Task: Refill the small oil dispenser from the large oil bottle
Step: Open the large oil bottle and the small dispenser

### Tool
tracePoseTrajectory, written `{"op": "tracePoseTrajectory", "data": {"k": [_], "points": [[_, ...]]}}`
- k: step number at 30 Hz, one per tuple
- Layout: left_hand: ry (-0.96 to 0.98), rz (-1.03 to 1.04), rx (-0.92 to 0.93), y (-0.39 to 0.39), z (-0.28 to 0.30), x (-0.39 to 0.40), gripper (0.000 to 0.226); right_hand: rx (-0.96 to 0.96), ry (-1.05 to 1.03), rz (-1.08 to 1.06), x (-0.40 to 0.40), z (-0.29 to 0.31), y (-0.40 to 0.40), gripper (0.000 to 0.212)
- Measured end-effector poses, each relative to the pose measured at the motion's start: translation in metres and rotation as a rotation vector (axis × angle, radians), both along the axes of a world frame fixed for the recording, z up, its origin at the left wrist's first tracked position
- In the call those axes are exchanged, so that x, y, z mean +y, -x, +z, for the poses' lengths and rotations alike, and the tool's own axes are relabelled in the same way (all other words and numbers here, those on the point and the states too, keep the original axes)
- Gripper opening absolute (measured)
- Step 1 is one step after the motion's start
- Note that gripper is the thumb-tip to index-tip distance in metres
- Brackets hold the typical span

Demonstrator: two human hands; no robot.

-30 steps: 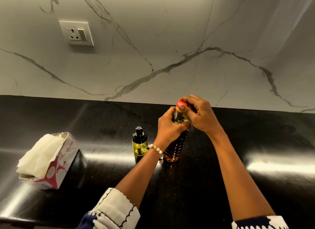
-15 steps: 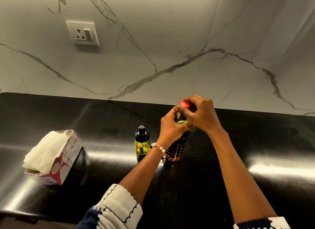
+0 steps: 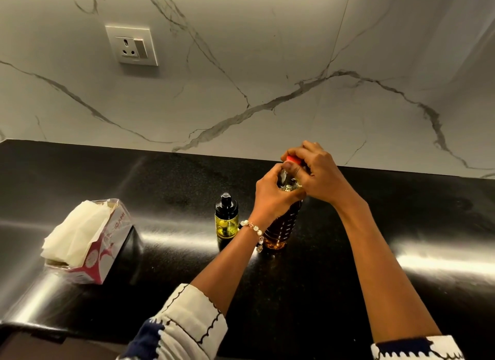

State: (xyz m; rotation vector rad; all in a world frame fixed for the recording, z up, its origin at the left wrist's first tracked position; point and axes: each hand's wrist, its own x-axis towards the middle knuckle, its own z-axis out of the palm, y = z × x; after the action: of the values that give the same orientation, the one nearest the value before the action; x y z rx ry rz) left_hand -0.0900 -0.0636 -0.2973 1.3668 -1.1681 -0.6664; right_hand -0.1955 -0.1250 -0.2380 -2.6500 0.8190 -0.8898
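A person's left hand (image 3: 270, 196) grips the neck of the large oil bottle (image 3: 281, 225), which stands upright on the black counter (image 3: 375, 239) near the marble wall, while the right hand (image 3: 318, 175) curls its fingers around the bottle's red cap (image 3: 293, 159). Just left of the bottle stands the small oil dispenser (image 3: 226, 217), black-topped and apart from both hands. Farther left lies an open tissue pack (image 3: 85, 239).
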Motion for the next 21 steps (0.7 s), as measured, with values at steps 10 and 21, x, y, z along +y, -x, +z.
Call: {"op": "tracePoseTrajectory", "data": {"k": [10,21], "points": [[-0.002,-0.011,-0.008,0.001,0.002,0.001,0.056,-0.205,-0.071,-0.184,0.019,-0.004,-0.003,0.057],[0.054,-0.008,-0.005,0.001,-0.002,-0.001,0.044,-0.136,-0.122,-0.109,0.018,-0.007,0.001,0.031]]}}
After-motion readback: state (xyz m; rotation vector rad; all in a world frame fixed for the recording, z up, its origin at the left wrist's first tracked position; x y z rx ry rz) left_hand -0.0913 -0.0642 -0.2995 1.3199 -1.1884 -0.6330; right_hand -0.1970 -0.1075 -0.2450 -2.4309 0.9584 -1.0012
